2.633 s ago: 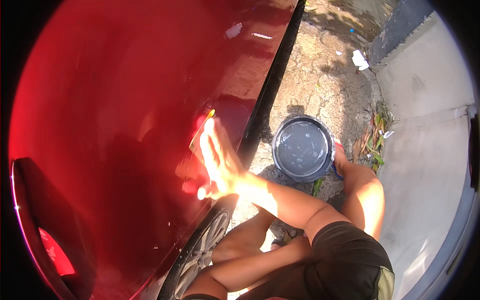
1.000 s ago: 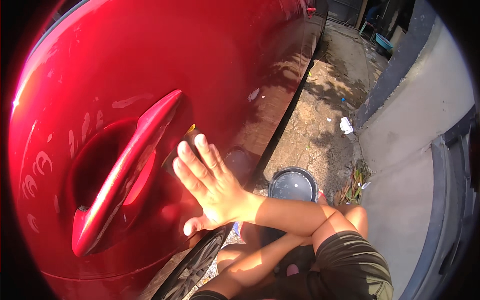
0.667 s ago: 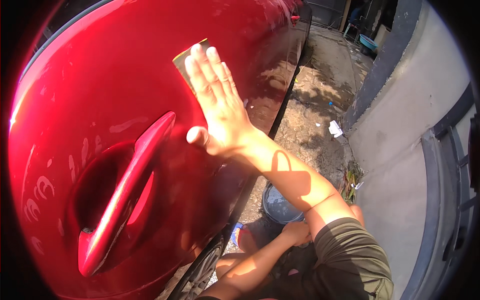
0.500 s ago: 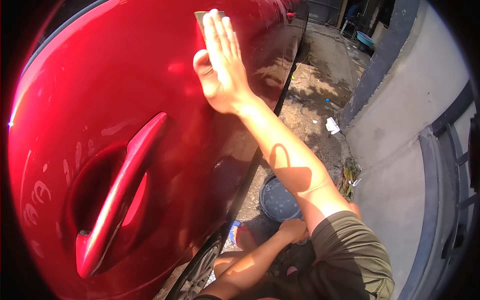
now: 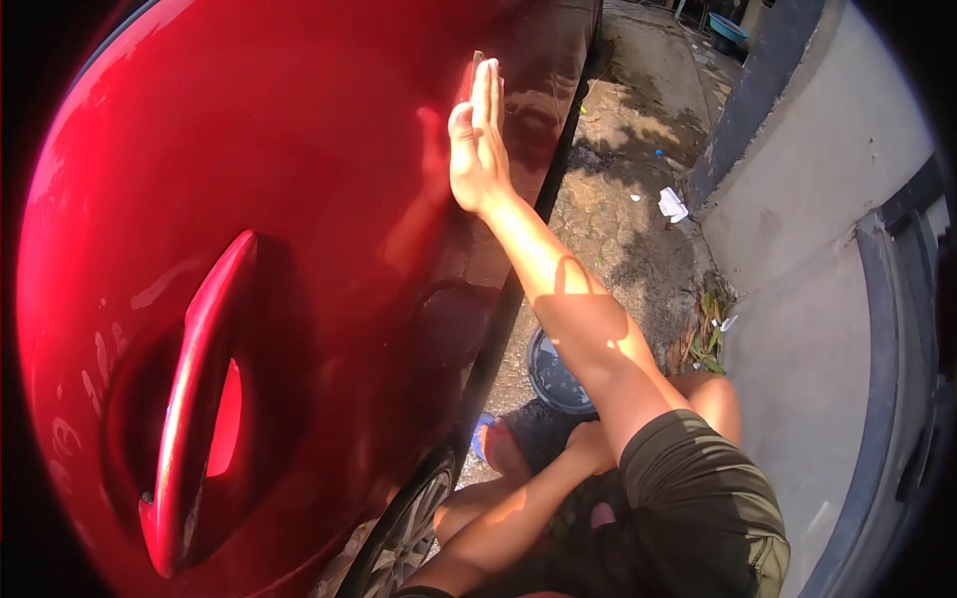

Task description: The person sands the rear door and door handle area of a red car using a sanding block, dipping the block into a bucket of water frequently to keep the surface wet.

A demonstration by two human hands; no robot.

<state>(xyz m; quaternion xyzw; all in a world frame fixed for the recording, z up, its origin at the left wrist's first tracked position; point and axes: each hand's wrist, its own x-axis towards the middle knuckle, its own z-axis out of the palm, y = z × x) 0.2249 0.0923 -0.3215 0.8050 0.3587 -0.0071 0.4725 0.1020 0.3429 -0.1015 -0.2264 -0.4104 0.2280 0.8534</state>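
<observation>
My right arm reaches up across the red car panel (image 5: pixel 329 199). Its hand (image 5: pixel 482 145) is held flat and seen edge-on, fingers straight and together, thumb apart. A thin brownish sheet, probably sandpaper (image 5: pixel 478 63), shows between the fingers and the panel; most of it is hidden. To the left of that hand is the red door handle (image 5: pixel 194 399), with pale smears on the paint around it. Low in the view, my left hand (image 5: pixel 590 441) rests by my legs near the dark bucket (image 5: pixel 558 374); its fingers are out of sight.
A grey wall (image 5: pixel 797 299) with a dark metal frame (image 5: pixel 882 349) runs along the right. The car's wheel (image 5: pixel 414 533) is at the bottom. White litter (image 5: pixel 672 205) and plants (image 5: pixel 710 324) lie by the wall, and a blue basin (image 5: pixel 728 28) stands far back.
My right hand has moved rightward along the panel, away from the door handle, carrying the sheet with it. The view has shifted a little. My left hand stays low by my legs.
</observation>
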